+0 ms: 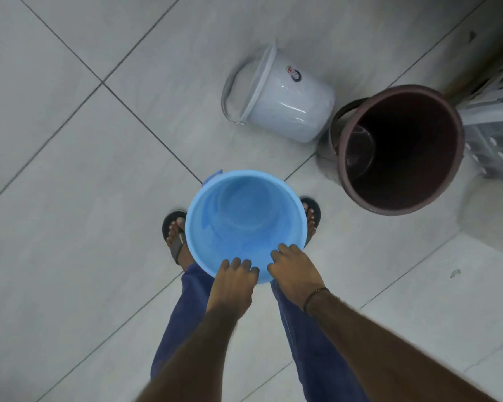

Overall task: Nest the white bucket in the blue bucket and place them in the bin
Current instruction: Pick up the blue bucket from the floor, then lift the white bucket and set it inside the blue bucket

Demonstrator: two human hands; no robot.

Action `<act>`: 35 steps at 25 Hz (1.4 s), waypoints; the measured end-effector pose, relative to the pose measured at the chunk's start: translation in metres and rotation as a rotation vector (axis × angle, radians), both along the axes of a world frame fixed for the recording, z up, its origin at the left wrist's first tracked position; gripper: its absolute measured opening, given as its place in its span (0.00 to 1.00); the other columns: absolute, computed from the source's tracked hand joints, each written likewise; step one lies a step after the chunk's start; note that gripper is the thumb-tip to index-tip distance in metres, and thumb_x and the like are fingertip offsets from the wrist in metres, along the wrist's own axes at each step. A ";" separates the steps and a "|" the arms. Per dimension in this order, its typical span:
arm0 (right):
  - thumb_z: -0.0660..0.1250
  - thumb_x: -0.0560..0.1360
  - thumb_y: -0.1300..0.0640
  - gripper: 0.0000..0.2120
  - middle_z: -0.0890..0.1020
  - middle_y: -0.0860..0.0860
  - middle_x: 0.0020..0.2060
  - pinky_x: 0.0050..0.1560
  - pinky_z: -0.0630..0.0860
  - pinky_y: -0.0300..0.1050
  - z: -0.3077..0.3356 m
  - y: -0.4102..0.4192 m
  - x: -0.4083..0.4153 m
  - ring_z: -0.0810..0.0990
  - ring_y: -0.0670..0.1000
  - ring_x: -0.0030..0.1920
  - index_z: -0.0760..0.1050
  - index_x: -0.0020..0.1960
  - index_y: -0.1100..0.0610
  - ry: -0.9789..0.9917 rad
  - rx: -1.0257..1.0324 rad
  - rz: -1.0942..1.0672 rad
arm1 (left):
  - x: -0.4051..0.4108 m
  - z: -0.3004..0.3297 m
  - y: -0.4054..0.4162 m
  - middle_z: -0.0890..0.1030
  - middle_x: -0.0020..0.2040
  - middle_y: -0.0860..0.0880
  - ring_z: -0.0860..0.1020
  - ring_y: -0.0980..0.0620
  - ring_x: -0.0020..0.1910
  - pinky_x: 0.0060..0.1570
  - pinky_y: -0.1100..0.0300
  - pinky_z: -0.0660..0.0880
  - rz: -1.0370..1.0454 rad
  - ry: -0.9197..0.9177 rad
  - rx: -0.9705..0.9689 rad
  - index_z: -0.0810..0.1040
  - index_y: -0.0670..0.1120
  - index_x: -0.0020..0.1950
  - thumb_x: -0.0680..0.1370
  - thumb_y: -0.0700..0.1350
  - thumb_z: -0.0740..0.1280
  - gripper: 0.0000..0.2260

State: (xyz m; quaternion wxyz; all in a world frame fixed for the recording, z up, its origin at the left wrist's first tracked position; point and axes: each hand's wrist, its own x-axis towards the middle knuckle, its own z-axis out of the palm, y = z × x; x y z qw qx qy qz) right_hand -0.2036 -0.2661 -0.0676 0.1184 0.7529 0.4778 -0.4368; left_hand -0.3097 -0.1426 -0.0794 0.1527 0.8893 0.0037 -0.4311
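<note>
Both hands, left hand point(233, 281) and right hand point(294, 271), are gripping the near rim of the blue bucket point(238, 221), holding it upright at lower centre. Nesting is not yet done: the white bucket point(285, 97) is lying sideways at upper centre, beside the empty brown bin point(401, 149); fetching it probably comes next.

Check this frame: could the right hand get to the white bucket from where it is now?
Probably yes: bare floor lies between them. But the right hand grips the blue bucket rim alongside the left hand, and the white bucket lies on its side beyond, likely needing a bend forward.
</note>
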 end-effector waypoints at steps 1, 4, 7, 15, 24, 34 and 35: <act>0.66 0.77 0.63 0.08 0.81 0.55 0.49 0.54 0.74 0.53 -0.001 -0.004 -0.005 0.76 0.57 0.54 0.81 0.54 0.57 0.004 -0.008 0.012 | -0.005 -0.003 -0.002 0.79 0.48 0.48 0.76 0.46 0.48 0.49 0.51 0.71 0.004 0.001 0.002 0.77 0.47 0.54 0.75 0.40 0.68 0.09; 0.64 0.79 0.62 0.12 0.80 0.55 0.52 0.58 0.73 0.54 0.020 -0.006 0.000 0.76 0.58 0.56 0.76 0.61 0.56 0.037 -0.048 0.009 | -0.002 0.014 0.004 0.77 0.53 0.47 0.75 0.46 0.53 0.53 0.50 0.71 0.049 0.055 0.026 0.75 0.47 0.58 0.77 0.41 0.67 0.11; 0.63 0.78 0.62 0.14 0.80 0.54 0.54 0.60 0.71 0.55 0.065 0.006 0.036 0.76 0.59 0.57 0.73 0.63 0.54 -0.011 -0.008 0.016 | 0.032 0.063 0.018 0.76 0.57 0.47 0.74 0.46 0.57 0.55 0.50 0.71 0.127 0.036 0.083 0.73 0.47 0.61 0.79 0.43 0.64 0.11; 0.64 0.75 0.60 0.20 0.79 0.53 0.59 0.63 0.68 0.54 0.119 0.075 0.220 0.75 0.58 0.62 0.70 0.67 0.53 -0.260 0.118 -0.054 | 0.208 0.116 0.073 0.75 0.63 0.45 0.72 0.43 0.63 0.60 0.47 0.70 0.505 -0.096 0.071 0.72 0.45 0.66 0.82 0.47 0.58 0.14; 0.60 0.82 0.56 0.23 0.65 0.55 0.75 0.76 0.52 0.66 -0.066 0.184 0.339 0.58 0.59 0.77 0.62 0.76 0.53 -0.424 -0.057 0.301 | 0.317 -0.102 0.118 0.73 0.71 0.43 0.71 0.42 0.70 0.68 0.45 0.69 0.974 -0.067 -0.203 0.67 0.44 0.73 0.83 0.43 0.61 0.19; 0.67 0.75 0.60 0.09 0.83 0.52 0.48 0.58 0.71 0.57 -0.020 0.169 0.337 0.78 0.58 0.55 0.80 0.52 0.52 -0.363 0.176 0.232 | 0.310 -0.045 0.180 0.84 0.50 0.48 0.79 0.44 0.53 0.55 0.49 0.74 0.251 -0.431 -0.139 0.84 0.46 0.54 0.77 0.41 0.69 0.07; 0.66 0.75 0.60 0.09 0.83 0.52 0.48 0.57 0.72 0.56 -0.023 0.165 0.326 0.78 0.57 0.55 0.79 0.53 0.52 -0.351 0.163 0.182 | 0.308 -0.046 0.184 0.84 0.50 0.48 0.79 0.45 0.53 0.56 0.50 0.74 0.171 -0.414 -0.109 0.84 0.47 0.53 0.77 0.42 0.69 0.07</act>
